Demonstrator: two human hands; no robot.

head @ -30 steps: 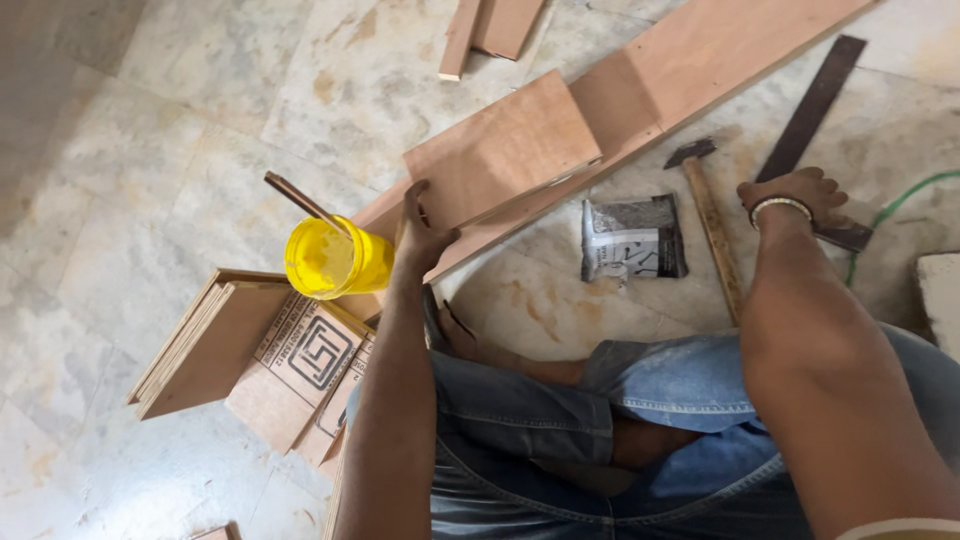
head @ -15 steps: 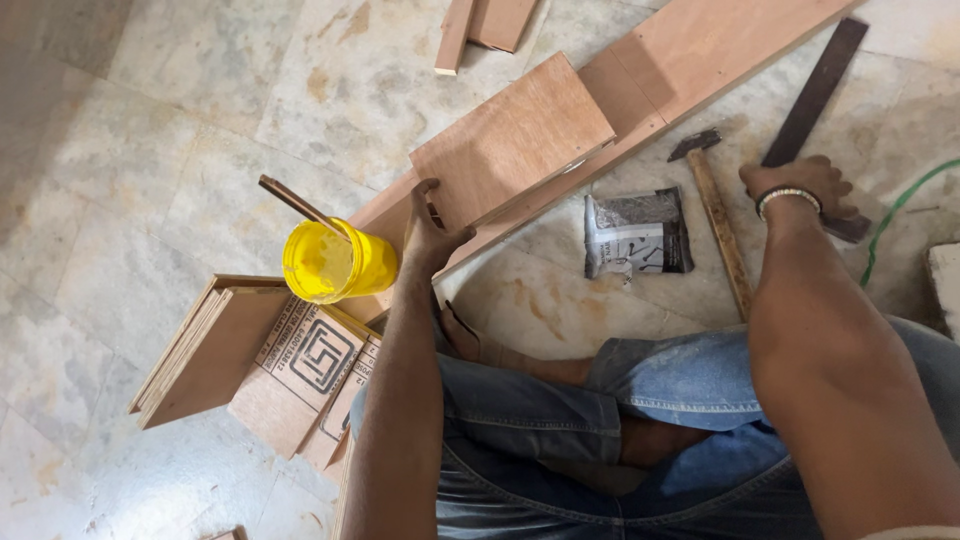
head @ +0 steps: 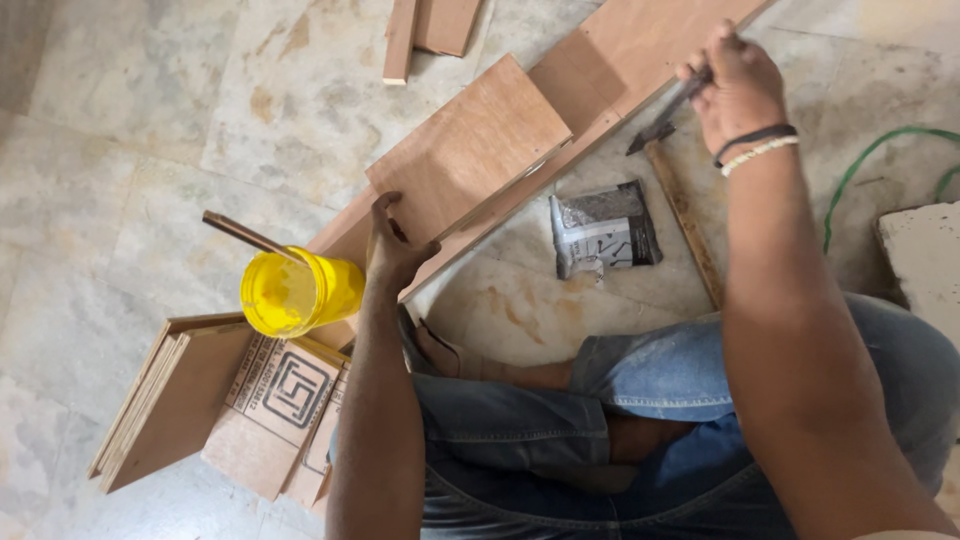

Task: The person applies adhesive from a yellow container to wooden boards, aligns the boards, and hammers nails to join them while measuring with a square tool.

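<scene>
Left hand (head: pixel 395 245) presses the square plywood piece (head: pixel 468 150) flat against the long board (head: pixel 640 45) on the floor, steadying it; right hand (head: pixel 738 85), fingers clamped, lifts a dark metal tool (head: pixel 668 108).

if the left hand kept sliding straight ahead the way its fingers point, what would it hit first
Probably nothing new: the left hand already rests on the square plywood panel, so it would slide up that face. Beyond the panel's far edge lie two small wood offcuts, though depth is unclear.
</scene>
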